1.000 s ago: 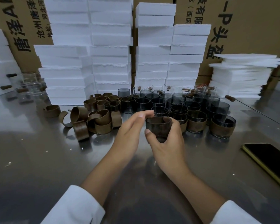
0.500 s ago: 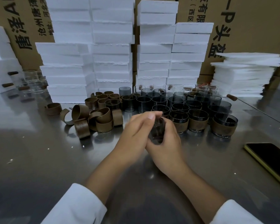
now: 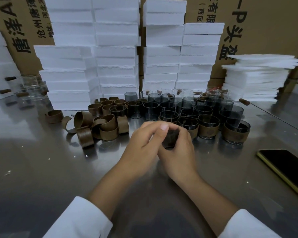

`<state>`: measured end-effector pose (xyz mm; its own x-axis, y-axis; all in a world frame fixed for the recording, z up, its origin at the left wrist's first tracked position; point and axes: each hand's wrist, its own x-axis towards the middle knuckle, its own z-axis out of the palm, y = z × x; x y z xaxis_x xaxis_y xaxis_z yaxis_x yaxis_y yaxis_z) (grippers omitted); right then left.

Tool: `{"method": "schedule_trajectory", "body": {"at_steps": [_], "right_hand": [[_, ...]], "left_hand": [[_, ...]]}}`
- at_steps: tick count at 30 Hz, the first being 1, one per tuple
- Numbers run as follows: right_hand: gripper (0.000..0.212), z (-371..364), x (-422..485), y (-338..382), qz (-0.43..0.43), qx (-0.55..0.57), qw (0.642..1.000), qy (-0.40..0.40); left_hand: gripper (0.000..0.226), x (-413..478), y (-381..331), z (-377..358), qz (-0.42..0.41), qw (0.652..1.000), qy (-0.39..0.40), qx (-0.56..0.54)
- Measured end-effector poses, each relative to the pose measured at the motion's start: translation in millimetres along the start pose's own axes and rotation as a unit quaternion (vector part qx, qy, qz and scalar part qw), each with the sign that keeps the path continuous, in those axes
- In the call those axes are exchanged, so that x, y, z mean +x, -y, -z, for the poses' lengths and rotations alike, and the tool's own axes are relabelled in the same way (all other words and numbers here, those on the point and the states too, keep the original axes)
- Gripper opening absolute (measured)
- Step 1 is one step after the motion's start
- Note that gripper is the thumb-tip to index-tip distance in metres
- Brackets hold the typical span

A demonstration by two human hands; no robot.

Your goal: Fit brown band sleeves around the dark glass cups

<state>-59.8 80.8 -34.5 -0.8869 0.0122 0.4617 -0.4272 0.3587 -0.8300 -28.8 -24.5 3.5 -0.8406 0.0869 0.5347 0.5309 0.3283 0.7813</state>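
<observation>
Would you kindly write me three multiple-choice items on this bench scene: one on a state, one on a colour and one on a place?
1. What do the left hand and right hand do?
A. Lie flat. B. Grip one dark cup between them. C. Hang idle.
2. What colour are the loose sleeves?
A. White. B. Yellow. C. Brown.
3. Where is the phone?
A. Left of the sleeves. B. Between the hands. C. Right of the hands.

Key: 1 B, both hands' fingers curl round the cup. 2 C, the bands are plainly brown. 3 C, it lies far right, by the frame's edge.
</observation>
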Motion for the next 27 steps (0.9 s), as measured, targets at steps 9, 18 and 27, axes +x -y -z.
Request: {"method": "schedule_trajectory", "body": {"at_steps": [9,18,27], "right_hand": [[0.038,1.1,4.5,-3.5,-0.039,-0.009,0.999,-0.023],[0.047,2.1,2.6,2.6,-0.014,0.027,0.998,-0.047],[0.044,1.6,-1.6,7.3,0.023,0.056,0.998,0.014]], "left_hand": [[0.04,1.2,9.2,5.1,0.037,0.998,-0.041,-0.003],[0.028,2.0,9.9,16.4,0.024,0.993,-0.033,0.112],[0.044,2.6,9.4,17.4,0.069,0.996,-0.01,0.055]]}}
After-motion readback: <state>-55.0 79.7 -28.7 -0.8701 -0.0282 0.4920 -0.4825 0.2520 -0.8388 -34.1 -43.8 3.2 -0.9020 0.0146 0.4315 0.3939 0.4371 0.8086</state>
